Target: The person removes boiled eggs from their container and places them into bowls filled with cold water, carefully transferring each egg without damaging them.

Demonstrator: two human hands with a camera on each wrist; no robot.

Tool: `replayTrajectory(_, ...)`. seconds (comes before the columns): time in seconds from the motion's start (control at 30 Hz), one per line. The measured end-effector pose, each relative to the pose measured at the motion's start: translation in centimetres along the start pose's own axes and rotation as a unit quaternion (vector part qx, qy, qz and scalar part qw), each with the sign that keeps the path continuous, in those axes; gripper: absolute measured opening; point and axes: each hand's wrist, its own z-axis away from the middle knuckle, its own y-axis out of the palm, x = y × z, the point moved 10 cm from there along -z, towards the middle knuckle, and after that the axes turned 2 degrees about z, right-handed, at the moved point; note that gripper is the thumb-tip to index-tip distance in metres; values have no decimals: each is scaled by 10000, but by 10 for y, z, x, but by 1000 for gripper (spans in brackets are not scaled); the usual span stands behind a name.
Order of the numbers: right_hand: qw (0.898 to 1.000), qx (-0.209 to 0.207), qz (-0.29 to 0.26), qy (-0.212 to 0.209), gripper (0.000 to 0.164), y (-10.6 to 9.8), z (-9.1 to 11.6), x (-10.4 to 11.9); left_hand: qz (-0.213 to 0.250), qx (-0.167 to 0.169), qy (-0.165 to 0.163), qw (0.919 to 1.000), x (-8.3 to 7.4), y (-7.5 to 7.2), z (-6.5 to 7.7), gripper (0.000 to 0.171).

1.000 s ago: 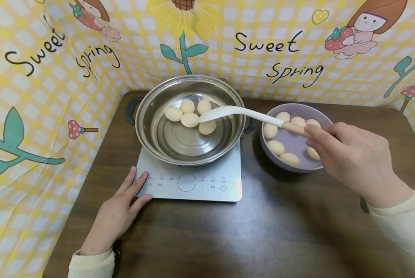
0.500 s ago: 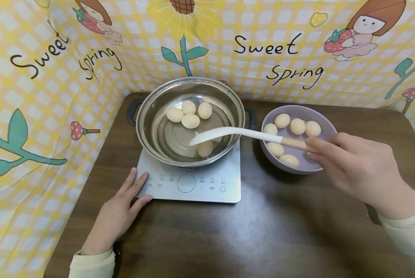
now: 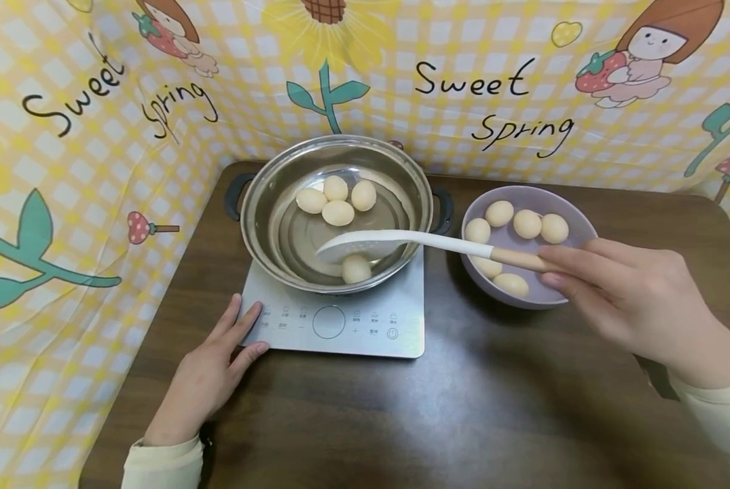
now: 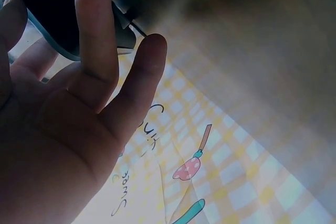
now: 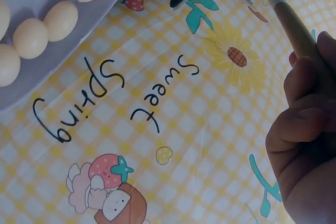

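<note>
In the head view my right hand (image 3: 633,299) grips the wooden handle of a white spoon (image 3: 444,241). The spoon's bowl dips into a steel pot (image 3: 254,248) holding water and eggs. One egg (image 3: 356,269) lies near the pot's front wall, right beside the spoon's bowl. A cluster of several eggs (image 3: 337,212) sits toward the pot's back. Under the pot is a silver induction cooker (image 3: 340,339). My left hand (image 3: 208,377), fingers extended, rests at the cooker's front left edge. In the right wrist view, curled fingers (image 5: 302,129) wrap the handle.
To the pot's right stands a purple bowl (image 3: 569,204) with several eggs (image 3: 527,223) in it. Black handles (image 3: 443,210) stick out from the pot's sides. A yellow checked cloth (image 3: 377,81) covers the walls behind and left of the brown table (image 3: 462,421).
The spoon's bowl has moved from the egg cluster toward the pot's front. One egg has shifted from the cluster to the front wall. My left hand stays put.
</note>
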Motion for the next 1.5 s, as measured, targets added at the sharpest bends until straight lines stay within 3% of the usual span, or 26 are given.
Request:
replayTrajectory(0.47, 9939, 982, -436, 237, 48, 25, 0, -5, 87, -66, 7, 9999, 1, -3, 1, 66)
replayTrajectory(0.6, 9890, 1160, -529, 745, 50, 27, 6, -16, 89, -70, -7, 9999, 1, -3, 0, 66)
replayTrajectory(0.67, 9819, 1340, -629, 1182, 34, 30, 10, -24, 87, -76, -5, 9999, 1, -3, 0, 66)
replayTrajectory(0.77, 9653, 1667, -768, 1858, 10, 36, 17, -36, 84, -80, 0, 9999, 1, -3, 0, 66)
replayTrajectory(0.83, 9519, 1871, -863, 2269, 23, 41, 21, -42, 80, -93, 17, 9999, 1, -2, 0, 66)
replayTrajectory(0.9, 9379, 2061, -964, 2618, 21, 47, 24, -48, 69, -104, 39, 9999, 0, -2, 0, 65)
replayTrajectory(1.03, 9005, 2470, -1261, 3351, 9, 58, 34, -60, 52, -96, 44, 9999, 0, -2, 1, 65)
replayTrajectory(1.13, 8699, 2688, -1475, 3863, 9, 66, 40, -67, 54, -81, 26, 9999, 0, -1, 0, 65)
replayTrajectory(1.4, 8018, 2872, -2186, 4762, 22, 78, 55, -77, 68, -115, 59, 9999, 0, -1, 0, 65)
replayTrajectory(1.5, 7896, 2812, -2410, 4892, 23, 80, 57, -79, 57, -92, 36, 9999, 0, -2, -1, 65)
